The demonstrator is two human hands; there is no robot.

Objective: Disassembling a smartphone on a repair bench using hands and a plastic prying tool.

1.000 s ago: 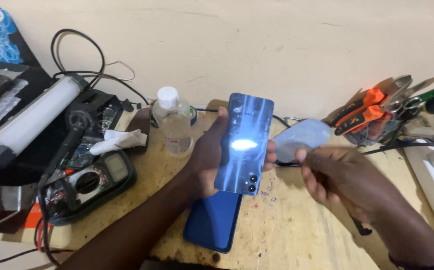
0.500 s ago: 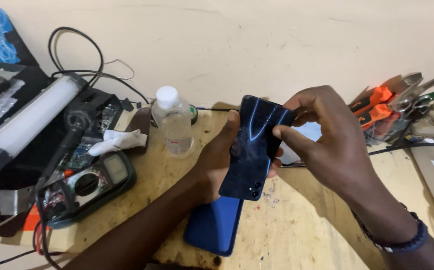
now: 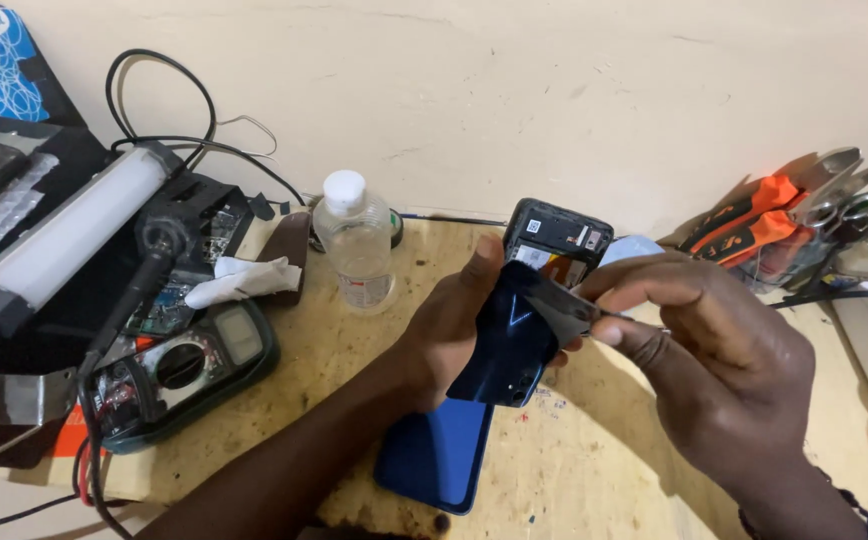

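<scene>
My left hand grips a blue smartphone from the left side, held above the wooden bench. The phone's dark blue back cover is partly lifted, and its upper end shows the bare inner parts. My right hand pinches a thin metal tool against the phone's right edge, at the gap under the cover. A second blue phone lies flat on the bench under my left forearm.
A clear plastic bottle with a white cap stands behind the phone. A multimeter, a white tube lamp and cables crowd the left. Orange-handled pliers and tools lie at the right by the wall.
The phone's back faced me whole, shining with glare. My right hand came in from the right to its edge, and the cover has now come away at the top, baring the inside.
</scene>
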